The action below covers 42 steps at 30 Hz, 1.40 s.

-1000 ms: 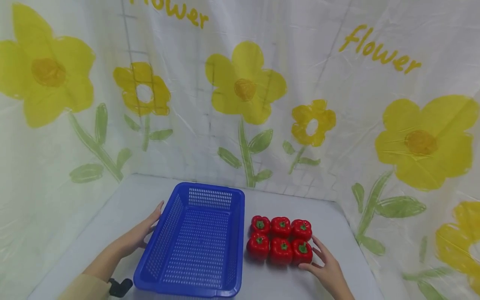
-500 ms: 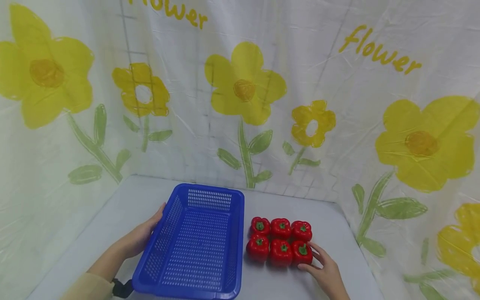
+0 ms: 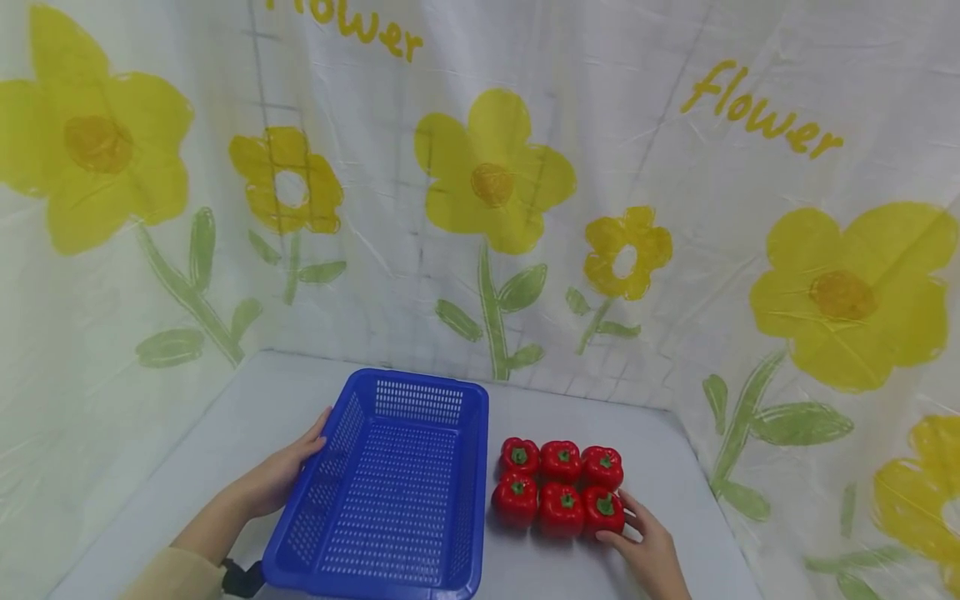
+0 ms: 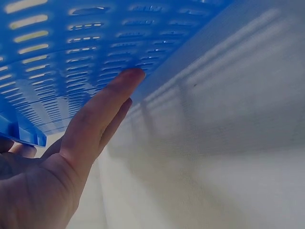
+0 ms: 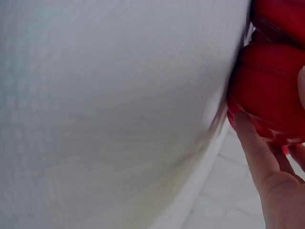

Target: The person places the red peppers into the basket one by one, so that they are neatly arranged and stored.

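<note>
Sleeve [image 3: 172,575] comes first, right? Pale yellow, bottom left, with some dark thing [image 3: 243,577] at the wrist?

Yep, too small to say what that is. Then the left hand [image 3: 279,477], resting against the outside of a blue basket [image 3: 392,504]. The left wrist view shows the longest finger pretty straight along the slotted wall, so it's touching rather than wrapped round it.

And the basket's just sitting there?

On the white table [image 3: 675,467], yeah, longer way pointing away from the person, so you look down at the slotted floor.

Ok, next along?

Small gap, then red peppers [image 3: 561,510], six of them, two rows of three packed close, green stems up. All outside the basket, just right of it.

Right hand [image 3: 647,552]?

Other end of the bunch, well apart from the left one. It's got thumb and fingers around the front right pepper [image 3: 603,511], which is down among the others.

And past that?

White curtain [image 3: 720,317] with big yellow flowers. It goes behind the whole table, tbh, with "flower" written on it.
</note>
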Available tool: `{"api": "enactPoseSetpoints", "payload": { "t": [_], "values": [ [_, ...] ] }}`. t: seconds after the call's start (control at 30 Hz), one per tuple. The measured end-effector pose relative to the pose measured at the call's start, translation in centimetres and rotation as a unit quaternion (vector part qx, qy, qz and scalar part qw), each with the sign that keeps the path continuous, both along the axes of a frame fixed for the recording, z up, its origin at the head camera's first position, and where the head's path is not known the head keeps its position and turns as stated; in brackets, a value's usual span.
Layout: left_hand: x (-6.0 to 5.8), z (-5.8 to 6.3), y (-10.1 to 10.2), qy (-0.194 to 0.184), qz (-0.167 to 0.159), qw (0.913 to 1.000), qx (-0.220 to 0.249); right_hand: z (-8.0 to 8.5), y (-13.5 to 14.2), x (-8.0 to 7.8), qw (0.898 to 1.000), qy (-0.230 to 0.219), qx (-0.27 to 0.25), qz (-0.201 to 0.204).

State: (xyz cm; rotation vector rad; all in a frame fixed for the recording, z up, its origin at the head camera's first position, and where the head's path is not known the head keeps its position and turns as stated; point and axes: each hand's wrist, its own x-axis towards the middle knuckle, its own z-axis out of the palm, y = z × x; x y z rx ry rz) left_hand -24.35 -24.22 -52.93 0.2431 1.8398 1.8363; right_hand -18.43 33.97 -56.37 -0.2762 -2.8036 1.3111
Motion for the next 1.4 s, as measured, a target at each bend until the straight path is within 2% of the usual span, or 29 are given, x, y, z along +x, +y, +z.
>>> {"api": "enactPoseSetpoints", "payload": {
  "t": [0.2,0.5,0.73,1.03,1.4],
  "values": [
    [-0.1,0.1,0.0,0.001,0.000,1.0000,0.000,0.2,0.1,0.2,1.000,-0.010,0.015,-0.007],
    [0.1,0.3,0.0,-0.007,0.000,0.9999,0.007,1.5,0.2,0.8,0.999,-0.020,0.030,-0.027],
    [0.0,0.6,-0.1,-0.018,0.008,0.9997,0.016,2.4,0.3,0.9,0.999,-0.005,0.020,-0.029],
    [0.0,0.2,-0.2,-0.019,0.009,0.9995,0.021,4.0,0.0,1.1,0.999,0.002,0.016,-0.037],
    [0.0,0.2,-0.2,-0.017,0.003,0.9995,0.027,5.0,-0.5,1.3,0.999,-0.003,-0.002,-0.050]
  ]
}}
